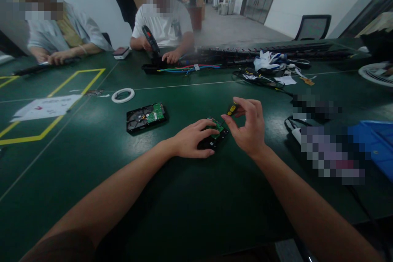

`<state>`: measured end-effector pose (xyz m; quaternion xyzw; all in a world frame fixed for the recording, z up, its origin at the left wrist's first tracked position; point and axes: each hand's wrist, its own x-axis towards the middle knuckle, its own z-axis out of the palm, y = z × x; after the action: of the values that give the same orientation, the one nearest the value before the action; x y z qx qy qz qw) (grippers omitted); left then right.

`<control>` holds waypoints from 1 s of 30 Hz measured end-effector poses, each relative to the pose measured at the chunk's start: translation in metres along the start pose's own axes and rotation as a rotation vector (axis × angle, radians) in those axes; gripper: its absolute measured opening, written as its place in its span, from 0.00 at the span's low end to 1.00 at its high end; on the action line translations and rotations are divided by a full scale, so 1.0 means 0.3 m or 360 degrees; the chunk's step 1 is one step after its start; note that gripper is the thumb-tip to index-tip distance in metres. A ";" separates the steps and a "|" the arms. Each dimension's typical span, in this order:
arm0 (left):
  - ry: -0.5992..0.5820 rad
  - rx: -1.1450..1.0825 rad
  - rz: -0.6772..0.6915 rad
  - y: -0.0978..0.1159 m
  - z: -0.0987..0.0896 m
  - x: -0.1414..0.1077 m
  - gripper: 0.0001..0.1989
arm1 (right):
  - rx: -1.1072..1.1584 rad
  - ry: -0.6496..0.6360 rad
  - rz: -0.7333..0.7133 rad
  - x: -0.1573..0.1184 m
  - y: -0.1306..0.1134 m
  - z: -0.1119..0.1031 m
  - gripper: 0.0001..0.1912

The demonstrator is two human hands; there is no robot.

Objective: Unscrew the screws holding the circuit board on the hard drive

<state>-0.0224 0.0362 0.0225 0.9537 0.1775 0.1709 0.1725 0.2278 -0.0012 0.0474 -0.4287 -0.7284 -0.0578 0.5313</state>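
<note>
My left hand (pixel 194 140) lies over a hard drive (pixel 221 134), gripping it against the green tabletop with the thumb at the near edge and the fingers across the top. Part of the drive's green circuit board shows between the fingertips and its right end. In my right hand (pixel 251 129) is a small screwdriver (pixel 232 109) with a black and yellow handle, pinched by thumb and fingers. Its shaft slants down to the circuit board; whether the tip sits in a screw is too small to tell. A second hard drive (pixel 145 117) rests to the left, circuit board up.
A white ring (pixel 123 95) lies beyond the second drive, near yellow tape (pixel 43 136) and paper (pixel 46 106). Across the table, one co-worker (pixel 164 20) holds a power tool (pixel 150 40); another (pixel 70 32) handles a dark bar. Cables, gloves (pixel 268 62) and a blue tray (pixel 376 139) are rightward.
</note>
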 end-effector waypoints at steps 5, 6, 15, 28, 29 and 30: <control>0.0022 -0.0004 0.0014 0.000 0.001 0.001 0.35 | 0.0072 -0.0033 -0.0059 -0.005 0.007 0.008 0.37; 0.0026 -0.0008 0.0012 0.000 0.001 0.001 0.35 | 0.0091 -0.0048 -0.0056 -0.007 0.009 0.010 0.38; 0.0019 0.0001 0.0002 0.002 0.001 0.001 0.35 | 0.0037 0.0032 -0.0035 -0.001 0.003 0.008 0.34; 0.0038 -0.0018 -0.0004 0.004 0.003 0.002 0.34 | 0.0152 -0.0030 0.0051 -0.008 0.014 0.019 0.33; 0.0032 -0.0015 -0.0007 0.004 0.002 0.002 0.34 | 0.0168 -0.0023 0.0056 -0.008 0.014 0.019 0.33; 0.0026 -0.0010 -0.0008 0.004 0.002 0.002 0.34 | 0.0173 -0.0011 0.0060 -0.008 0.014 0.019 0.32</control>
<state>-0.0214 0.0353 0.0224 0.9513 0.1808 0.1788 0.1744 0.2267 0.0031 0.0415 -0.4129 -0.7241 -0.0066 0.5524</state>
